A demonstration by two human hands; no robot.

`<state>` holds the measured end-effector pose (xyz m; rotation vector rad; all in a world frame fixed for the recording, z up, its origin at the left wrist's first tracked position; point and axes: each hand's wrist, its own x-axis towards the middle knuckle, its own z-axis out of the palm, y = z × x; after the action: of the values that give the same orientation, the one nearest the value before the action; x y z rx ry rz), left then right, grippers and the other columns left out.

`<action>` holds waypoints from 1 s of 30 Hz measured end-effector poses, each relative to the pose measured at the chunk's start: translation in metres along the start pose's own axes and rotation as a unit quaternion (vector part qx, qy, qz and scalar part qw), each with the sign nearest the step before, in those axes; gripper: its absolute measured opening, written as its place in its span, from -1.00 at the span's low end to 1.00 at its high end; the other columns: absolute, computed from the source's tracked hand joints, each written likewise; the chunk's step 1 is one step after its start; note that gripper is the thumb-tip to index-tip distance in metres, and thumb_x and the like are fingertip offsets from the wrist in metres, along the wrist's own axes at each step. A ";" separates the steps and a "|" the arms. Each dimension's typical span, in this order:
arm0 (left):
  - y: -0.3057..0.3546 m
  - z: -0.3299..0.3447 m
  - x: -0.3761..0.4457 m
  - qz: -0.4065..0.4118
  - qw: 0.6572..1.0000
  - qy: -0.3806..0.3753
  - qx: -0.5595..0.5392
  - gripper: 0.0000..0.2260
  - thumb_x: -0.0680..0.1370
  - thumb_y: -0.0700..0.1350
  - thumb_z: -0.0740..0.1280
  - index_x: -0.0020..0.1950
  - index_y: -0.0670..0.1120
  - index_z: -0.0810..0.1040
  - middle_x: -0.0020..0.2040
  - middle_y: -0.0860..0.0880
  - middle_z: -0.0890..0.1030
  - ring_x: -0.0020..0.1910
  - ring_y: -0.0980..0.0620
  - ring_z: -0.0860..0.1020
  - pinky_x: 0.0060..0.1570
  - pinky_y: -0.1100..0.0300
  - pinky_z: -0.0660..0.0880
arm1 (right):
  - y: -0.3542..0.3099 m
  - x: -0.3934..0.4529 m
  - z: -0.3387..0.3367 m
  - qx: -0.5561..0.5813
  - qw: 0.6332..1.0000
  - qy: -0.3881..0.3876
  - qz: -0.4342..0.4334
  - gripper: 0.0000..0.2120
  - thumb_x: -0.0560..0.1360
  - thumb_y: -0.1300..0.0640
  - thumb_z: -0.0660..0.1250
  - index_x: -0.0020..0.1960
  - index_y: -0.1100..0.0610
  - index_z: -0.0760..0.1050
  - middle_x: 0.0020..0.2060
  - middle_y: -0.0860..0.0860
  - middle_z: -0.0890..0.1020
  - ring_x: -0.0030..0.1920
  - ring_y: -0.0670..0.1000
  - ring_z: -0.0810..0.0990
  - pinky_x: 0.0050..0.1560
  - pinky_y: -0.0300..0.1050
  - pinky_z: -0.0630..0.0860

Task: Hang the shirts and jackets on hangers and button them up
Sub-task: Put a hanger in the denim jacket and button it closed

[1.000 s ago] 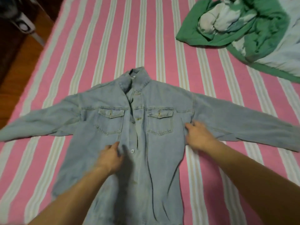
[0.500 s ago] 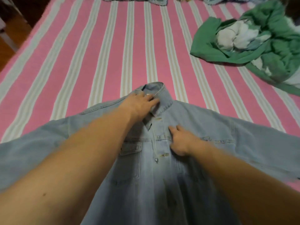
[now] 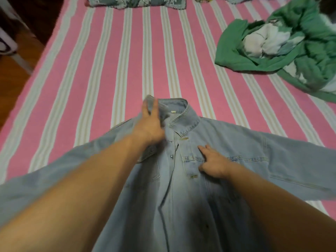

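A light blue denim jacket (image 3: 227, 142) lies front-up on the striped bed, sleeves spread to both sides. Its front is unbuttoned near the collar, with a metal button (image 3: 171, 156) showing on the left placket. My left hand (image 3: 151, 124) grips the left side of the collar and lifts that flap. My right hand (image 3: 212, 160) presses on the right chest panel beside the placket, fingers spread flat on the fabric. No hanger is in view.
The bed has a pink and white striped sheet (image 3: 109, 70). A crumpled green and white garment (image 3: 283, 40) lies at the back right. A grey patterned pillow (image 3: 136, 1) sits at the head. Wooden floor (image 3: 11, 70) shows past the left edge.
Both hands moved up from the jacket's lower body to the collar and chest. My left hand now grips and raises the left collar flap; the view shifted closer.
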<state>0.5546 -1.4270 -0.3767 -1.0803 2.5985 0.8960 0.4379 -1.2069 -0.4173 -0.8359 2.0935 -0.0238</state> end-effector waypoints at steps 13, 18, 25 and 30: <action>-0.044 -0.042 -0.466 -0.355 0.915 0.090 -0.168 -0.78 0.63 -0.17 0.32 0.25 -0.09 0.64 0.21 -0.05 0.66 0.14 -0.04 0.61 0.14 0.20 0.46 | -0.111 -0.221 0.002 -0.120 0.978 -0.034 -0.166 -0.46 0.60 0.15 0.21 0.57 0.07 0.24 0.51 0.15 0.33 0.49 0.16 0.33 0.44 -0.04 0.28; -0.004 -0.131 -0.629 -0.404 0.848 0.292 -0.180 -0.82 0.62 -0.08 0.33 0.18 0.02 0.66 0.10 0.06 0.68 0.04 0.03 0.63 0.10 0.13 0.53 | -0.270 -0.377 0.039 -0.151 0.908 -0.068 -0.385 -0.53 0.59 0.16 0.21 0.50 0.07 0.37 0.43 0.11 0.48 0.40 0.15 0.47 0.34 -0.06 0.39; 0.049 -0.150 -0.909 -0.513 0.728 0.417 -0.184 -0.84 0.66 0.02 0.29 0.21 0.14 0.60 0.14 0.14 0.61 0.10 0.14 0.56 0.11 0.15 0.54 | -0.415 -0.626 0.136 -0.258 0.716 -0.137 -0.634 -0.66 0.63 0.07 0.24 0.39 0.08 0.46 0.31 0.07 0.58 0.26 0.10 0.56 0.20 -0.10 0.48; 0.093 -0.119 -1.117 -0.641 0.555 0.505 -0.163 -0.84 0.65 -0.04 0.30 0.17 0.05 0.64 0.03 0.10 0.67 -0.04 0.13 0.62 -0.09 0.19 0.54 | -0.477 -0.812 0.230 -0.293 0.571 -0.169 -0.748 -0.65 0.65 0.07 0.26 0.42 0.07 0.44 0.32 0.05 0.56 0.27 0.04 0.55 0.10 -0.19 0.46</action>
<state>1.2970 -0.7978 0.1914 -3.5258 0.9504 0.2489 1.1994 -1.0521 0.1618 -2.5344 0.4260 -0.0641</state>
